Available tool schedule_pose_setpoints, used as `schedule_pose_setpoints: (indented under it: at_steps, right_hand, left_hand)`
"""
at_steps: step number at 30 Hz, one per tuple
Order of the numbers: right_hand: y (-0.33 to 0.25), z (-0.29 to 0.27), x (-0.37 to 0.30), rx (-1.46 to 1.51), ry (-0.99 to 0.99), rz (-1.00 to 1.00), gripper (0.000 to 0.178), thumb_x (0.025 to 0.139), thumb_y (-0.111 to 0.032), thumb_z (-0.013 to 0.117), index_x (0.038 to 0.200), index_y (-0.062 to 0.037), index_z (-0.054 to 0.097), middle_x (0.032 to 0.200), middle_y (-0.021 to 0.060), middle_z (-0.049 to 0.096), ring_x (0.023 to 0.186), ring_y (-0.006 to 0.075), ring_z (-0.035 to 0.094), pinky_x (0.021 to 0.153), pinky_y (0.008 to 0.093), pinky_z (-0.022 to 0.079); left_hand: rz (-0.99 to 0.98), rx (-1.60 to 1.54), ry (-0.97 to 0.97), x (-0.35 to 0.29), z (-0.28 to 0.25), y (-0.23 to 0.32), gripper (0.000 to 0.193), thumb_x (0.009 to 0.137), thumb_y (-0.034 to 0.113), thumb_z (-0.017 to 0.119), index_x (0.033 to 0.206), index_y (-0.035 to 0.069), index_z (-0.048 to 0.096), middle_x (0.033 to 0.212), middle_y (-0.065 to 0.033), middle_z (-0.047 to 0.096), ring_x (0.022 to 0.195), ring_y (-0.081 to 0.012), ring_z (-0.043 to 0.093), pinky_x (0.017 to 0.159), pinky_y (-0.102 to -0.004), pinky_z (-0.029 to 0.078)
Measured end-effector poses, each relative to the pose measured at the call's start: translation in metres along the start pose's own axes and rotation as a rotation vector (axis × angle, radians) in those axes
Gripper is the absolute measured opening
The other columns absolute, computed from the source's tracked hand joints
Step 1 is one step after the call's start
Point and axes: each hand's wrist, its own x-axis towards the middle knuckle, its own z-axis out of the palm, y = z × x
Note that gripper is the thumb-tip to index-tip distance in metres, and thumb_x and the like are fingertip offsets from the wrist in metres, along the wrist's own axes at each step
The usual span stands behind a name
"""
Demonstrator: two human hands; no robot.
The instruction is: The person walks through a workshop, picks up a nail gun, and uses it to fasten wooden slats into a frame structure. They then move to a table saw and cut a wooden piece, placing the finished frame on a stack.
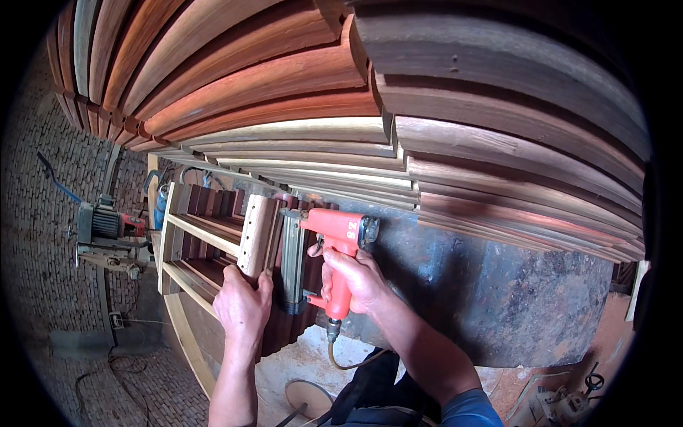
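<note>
My right hand [359,280] is wrapped round the grip of a red air nail gun [334,222]. Its grey magazine [291,263] stands to the left of the grip, and a thin air hose [344,365] runs from the grip's lower end. The nose of the gun is close to a short pale wooden piece [255,231] with a row of dark holes; whether they touch I cannot tell. My left hand [242,302] is closed on the near end of this piece. Reddish-brown grooved wood strips [284,341] lie under the gun and the piece.
Long wood mouldings [284,78] are stacked across the far side above a dark, scuffed worktop [491,299]. On the left stands a pale wooden frame [206,238] with brown strips, and beyond it a motor-driven machine [107,228] by a brick wall. A machine with a handwheel [569,402] sits low right.
</note>
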Motion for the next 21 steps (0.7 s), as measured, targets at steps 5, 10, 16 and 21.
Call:
schedule_pose_setpoints:
  at_steps: [5, 10, 16, 21]
  right_hand:
    - [-0.0026, 0.0013, -0.0003, -0.004, 0.000, 0.009, 0.028, 0.094, -0.028, 0.061, 0.110, -0.0053, 0.061, 0.060, 0.0050, 0.054, 0.046, 0.0155, 0.053, 0.045, 0.0306, 0.044]
    - [-0.0039, 0.0001, 0.0003, -0.050, -0.021, 0.006, 0.029, 0.096, -0.028, 0.055, 0.112, -0.0038, 0.057, 0.059, 0.0053, 0.055, 0.047, 0.0150, 0.055, 0.047, 0.0296, 0.046]
    - [-0.0032, -0.0011, 0.0018, -0.032, -0.017, 0.011, 0.029, 0.095, -0.028, 0.058, 0.112, -0.0042, 0.059, 0.059, 0.0055, 0.054, 0.046, 0.0153, 0.054, 0.046, 0.0303, 0.045]
    - [-0.0035, 0.0030, 0.0016, -0.003, -0.028, 0.006, 0.029, 0.094, -0.027, 0.061, 0.111, -0.0039, 0.060, 0.060, 0.0054, 0.054, 0.045, 0.0154, 0.053, 0.045, 0.0307, 0.044]
  left_hand:
    - [0.024, 0.001, 0.015, -0.0001, 0.0016, -0.0021, 0.040, 0.082, 0.034, 0.068, 0.082, -0.002, 0.049, 0.066, -0.0246, 0.062, 0.066, -0.0449, 0.063, 0.064, -0.0514, 0.050]
    - [0.032, -0.003, 0.009, -0.0003, 0.0008, -0.0018, 0.040, 0.083, 0.033, 0.068, 0.082, -0.002, 0.049, 0.065, -0.0244, 0.062, 0.065, -0.0449, 0.062, 0.062, -0.0515, 0.050]
    - [0.073, 0.040, 0.038, 0.0000, 0.0022, -0.0048, 0.038, 0.082, 0.032, 0.068, 0.081, -0.001, 0.050, 0.063, -0.0202, 0.062, 0.062, -0.0416, 0.064, 0.061, -0.0481, 0.052]
    - [0.108, 0.028, 0.051, -0.0005, 0.0017, -0.0060, 0.037, 0.082, 0.031, 0.069, 0.080, 0.000, 0.049, 0.061, -0.0191, 0.060, 0.060, -0.0411, 0.063, 0.057, -0.0484, 0.051]
